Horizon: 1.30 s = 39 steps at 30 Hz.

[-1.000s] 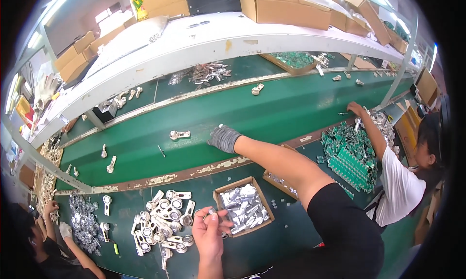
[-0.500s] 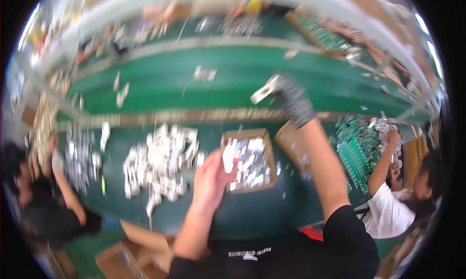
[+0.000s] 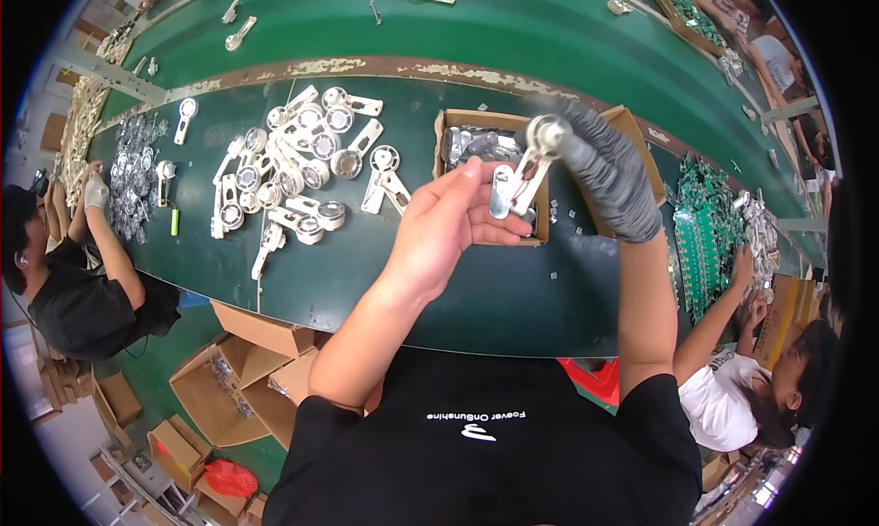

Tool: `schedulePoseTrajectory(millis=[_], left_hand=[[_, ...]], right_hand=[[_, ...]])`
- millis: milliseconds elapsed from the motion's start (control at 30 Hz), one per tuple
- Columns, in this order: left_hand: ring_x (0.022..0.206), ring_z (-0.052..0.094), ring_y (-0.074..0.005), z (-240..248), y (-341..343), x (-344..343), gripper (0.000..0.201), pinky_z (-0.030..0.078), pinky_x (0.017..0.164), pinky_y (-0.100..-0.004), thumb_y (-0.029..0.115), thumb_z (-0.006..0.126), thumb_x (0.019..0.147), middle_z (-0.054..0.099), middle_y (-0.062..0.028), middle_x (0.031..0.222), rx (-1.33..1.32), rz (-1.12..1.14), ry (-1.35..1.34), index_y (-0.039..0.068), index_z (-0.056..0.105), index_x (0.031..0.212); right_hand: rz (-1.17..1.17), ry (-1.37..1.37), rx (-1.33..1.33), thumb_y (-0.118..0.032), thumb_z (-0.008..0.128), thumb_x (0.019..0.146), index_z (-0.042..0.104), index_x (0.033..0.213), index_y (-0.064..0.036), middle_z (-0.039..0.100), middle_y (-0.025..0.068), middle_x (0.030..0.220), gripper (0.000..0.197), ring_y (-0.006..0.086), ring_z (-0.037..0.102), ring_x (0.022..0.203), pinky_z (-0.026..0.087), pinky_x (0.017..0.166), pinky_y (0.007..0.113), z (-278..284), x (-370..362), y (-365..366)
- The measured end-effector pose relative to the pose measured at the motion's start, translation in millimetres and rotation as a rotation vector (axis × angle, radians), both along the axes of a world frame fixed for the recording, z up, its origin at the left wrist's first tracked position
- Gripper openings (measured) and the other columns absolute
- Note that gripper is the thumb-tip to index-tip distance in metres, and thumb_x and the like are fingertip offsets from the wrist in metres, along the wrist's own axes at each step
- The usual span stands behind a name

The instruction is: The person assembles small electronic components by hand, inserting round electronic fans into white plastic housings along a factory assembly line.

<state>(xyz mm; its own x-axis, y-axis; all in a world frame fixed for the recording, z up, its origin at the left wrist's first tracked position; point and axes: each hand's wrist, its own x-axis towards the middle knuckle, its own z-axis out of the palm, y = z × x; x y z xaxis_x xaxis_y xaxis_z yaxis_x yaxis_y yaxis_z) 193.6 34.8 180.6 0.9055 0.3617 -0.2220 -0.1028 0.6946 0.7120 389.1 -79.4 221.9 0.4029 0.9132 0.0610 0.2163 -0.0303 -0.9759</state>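
Observation:
My right hand, in a grey striped glove and blurred, grips a white fan-shaped housing by its round head. The slotted handle slants down toward my left hand, with thin dark wires showing in it. My bare left hand is palm up beside that handle, fingers bent around a small shiny oval plate. The exact contact between plate, fingertips and handle is partly hidden. Below both hands stands a cardboard box of shiny silver plates.
A pile of white fan-shaped housings lies on the green table at left. Clear parts and a green cylinder lie beyond. Green circuit boards are at right. Co-workers sit at both sides. Behind runs a green belt.
My right hand has come back from the belt with the white housing, toward my left hand. My left hand has moved right and turned palm up. The view has tilted down.

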Motion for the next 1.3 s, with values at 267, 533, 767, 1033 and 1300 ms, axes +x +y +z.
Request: schedulePoseTrajectory(millis=[267,533,767,1033,1300], left_hand=[[0.089,0.074,-0.0308,-0.1,-8.5,7.2,0.052,0.062,0.075,-0.0377,0.04,0.035,0.113,0.071,-0.0251,0.112,0.019,-0.022,0.062,-0.005,0.057,0.124],[0.089,0.074,-0.0286,9.9,-15.0,19.3,0.051,0.062,0.073,-0.0372,0.041,0.042,0.111,0.072,-0.0218,0.112,0.121,-0.038,0.11,-0.005,0.056,0.126],[0.083,0.075,-0.0217,-5.9,-23.8,15.0,0.005,0.064,0.074,-0.0327,0.001,0.063,0.1,0.075,-0.0137,0.098,0.251,0.102,0.263,0.003,0.059,0.1],[0.086,0.076,-0.0267,-7.6,-20.5,27.2,0.012,0.065,0.071,-0.035,-0.001,0.063,0.1,0.073,-0.0158,0.095,0.279,0.16,0.224,0.005,0.053,0.097],[0.082,0.07,-0.0132,-18.1,-14.1,24.5,0.013,0.057,0.074,-0.0258,-0.005,0.066,0.096,0.073,-0.0086,0.096,0.478,0.274,0.137,-0.002,0.062,0.108]], right_hand=[[0.171,0.039,-0.036,-0.026,0.057,0.106,0.055,0.144,-0.0024,0.066,0.0086,0.135,0.045,0.0165,0.063,0.121,0.05,0.105,0.032,-11.6,-2.0,5.7],[0.247,-0.849,0.274,-0.031,0.058,0.103,0.061,0.141,-0.0102,0.069,0.0121,0.129,0.043,0.0246,0.068,0.115,0.055,0.099,0.036,-27.4,26.5,0.7],[0.416,-0.406,0.061,-0.029,0.059,0.103,0.058,0.143,-0.0094,0.058,0.011,0.146,0.044,0.0248,0.054,0.136,0.036,0.12,0.04,-38.5,9.7,6.2],[0.432,-0.788,0.225,-0.036,0.063,0.091,0.061,0.13,-0.007,0.063,0.0165,0.128,0.049,0.0364,0.061,0.115,0.046,0.097,0.047,-39.7,14.4,25.0],[0.283,-0.846,0.352,-0.025,0.068,0.09,0.061,0.129,-0.017,0.059,0.0111,0.139,0.04,0.0372,0.057,0.121,0.042,0.103,0.053,-26.0,-0.3,16.5]])
